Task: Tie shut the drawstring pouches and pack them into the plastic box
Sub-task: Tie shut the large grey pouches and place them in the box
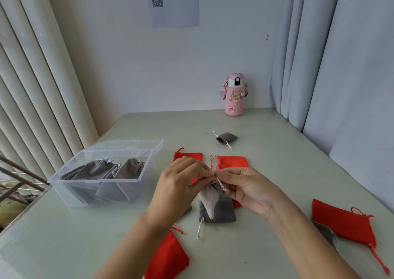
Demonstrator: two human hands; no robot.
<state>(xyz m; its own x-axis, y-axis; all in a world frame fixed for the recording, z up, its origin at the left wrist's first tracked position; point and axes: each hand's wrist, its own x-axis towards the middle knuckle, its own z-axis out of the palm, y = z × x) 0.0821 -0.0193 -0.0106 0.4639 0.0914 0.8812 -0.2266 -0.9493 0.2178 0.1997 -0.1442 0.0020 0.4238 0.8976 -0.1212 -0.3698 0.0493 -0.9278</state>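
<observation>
Nearest, a flat red pouch (168, 255) is seen on the table (277, 142). At the right a second red pouch (345, 221) lies over part of a grey pouch (327, 234).

Just beyond, a light grey drawstring pouch (210, 199) is held up above a darker grey pouch (221, 213), which lies flat. Its gathered neck is between the two hands. The white cord (219, 182) is pinched by the curled fingers of the left hand (181, 182) and of the right hand (247, 189).

The step in hand is judged to be the tying of this pouch; whether a knot has been formed cannot be told.

Next, the cord ends would need to be drawn snug, and the pouch carried left and lowered into the clear plastic box (91, 180). Its lid is thrown back, and several grey pouches (119, 172) are already stacked inside.

Farther off, two more red pouches (232, 161) lie flat. A small dark grey pouch (227, 138) sits cinched beyond them, and a pink water bottle (234, 99) stands by the wall.
</observation>
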